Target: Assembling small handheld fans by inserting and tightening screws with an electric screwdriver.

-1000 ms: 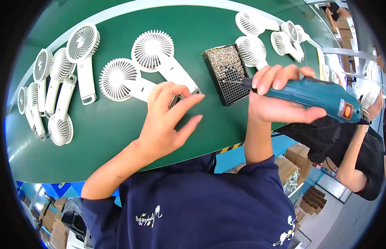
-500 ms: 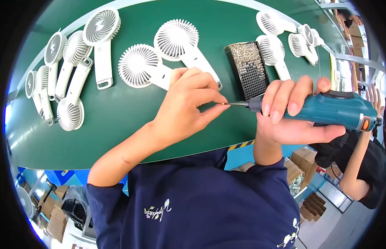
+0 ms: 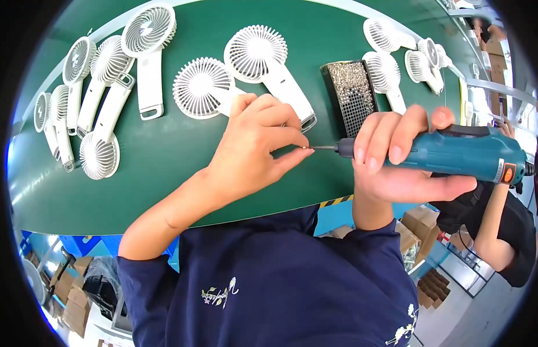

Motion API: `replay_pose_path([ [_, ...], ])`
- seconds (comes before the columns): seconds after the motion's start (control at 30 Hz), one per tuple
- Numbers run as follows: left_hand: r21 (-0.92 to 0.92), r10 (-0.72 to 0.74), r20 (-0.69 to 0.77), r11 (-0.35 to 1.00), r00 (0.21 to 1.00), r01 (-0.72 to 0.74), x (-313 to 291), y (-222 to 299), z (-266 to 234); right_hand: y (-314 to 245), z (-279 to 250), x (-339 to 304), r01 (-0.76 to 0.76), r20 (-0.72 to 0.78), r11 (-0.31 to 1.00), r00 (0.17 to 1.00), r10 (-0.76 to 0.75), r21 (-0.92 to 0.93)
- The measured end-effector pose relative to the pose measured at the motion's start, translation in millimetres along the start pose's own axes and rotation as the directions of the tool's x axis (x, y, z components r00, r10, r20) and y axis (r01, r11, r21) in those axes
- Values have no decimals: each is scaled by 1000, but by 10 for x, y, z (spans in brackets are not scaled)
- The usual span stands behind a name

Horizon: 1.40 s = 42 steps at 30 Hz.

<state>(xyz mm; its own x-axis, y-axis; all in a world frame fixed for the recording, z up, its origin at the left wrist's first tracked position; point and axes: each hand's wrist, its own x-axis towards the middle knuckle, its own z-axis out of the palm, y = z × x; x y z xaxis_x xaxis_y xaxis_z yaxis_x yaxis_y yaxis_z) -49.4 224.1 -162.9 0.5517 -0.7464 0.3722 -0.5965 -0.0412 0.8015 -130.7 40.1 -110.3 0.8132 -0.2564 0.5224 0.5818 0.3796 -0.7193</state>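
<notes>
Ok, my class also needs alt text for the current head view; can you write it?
A person's right grip holds a teal power screwdriver, its bit reaching the left grip, which pinches a tiny piece too small to identify. White handheld fans lie on a green table, to both sides of a black tray.

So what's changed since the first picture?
The right hand moved the teal screwdriver off the black tray, leftward and toward the person. The left hand, open at first, now pinches at the tip of the screwdriver's bit. The right hand's grip and the white fans' layout stayed.
</notes>
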Motion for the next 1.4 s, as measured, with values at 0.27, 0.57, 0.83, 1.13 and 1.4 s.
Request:
replay_pose_path([
  [0.27,20,30,20,999,999,-30,-2,-7,-14,37,35,19,-30,51,999,998,29,19],
  [0.57,34,33,22,999,999,-34,-24,-32,-27,55,33,23,-38,108,999,993,39,-16],
  [0.83,46,36,24,998,999,-38,-27,-44,-13,79,55,23,-70,103,997,992,71,-14],
  [1.13,16,23,54,1000,998,-24,-38,-84,-20,104,29,70,-49,156,999,986,51,-18],
  [1.4,166,63,-7,984,998,-61,15,-180,-103,319,48,104,78,262,992,964,-49,-101],
])
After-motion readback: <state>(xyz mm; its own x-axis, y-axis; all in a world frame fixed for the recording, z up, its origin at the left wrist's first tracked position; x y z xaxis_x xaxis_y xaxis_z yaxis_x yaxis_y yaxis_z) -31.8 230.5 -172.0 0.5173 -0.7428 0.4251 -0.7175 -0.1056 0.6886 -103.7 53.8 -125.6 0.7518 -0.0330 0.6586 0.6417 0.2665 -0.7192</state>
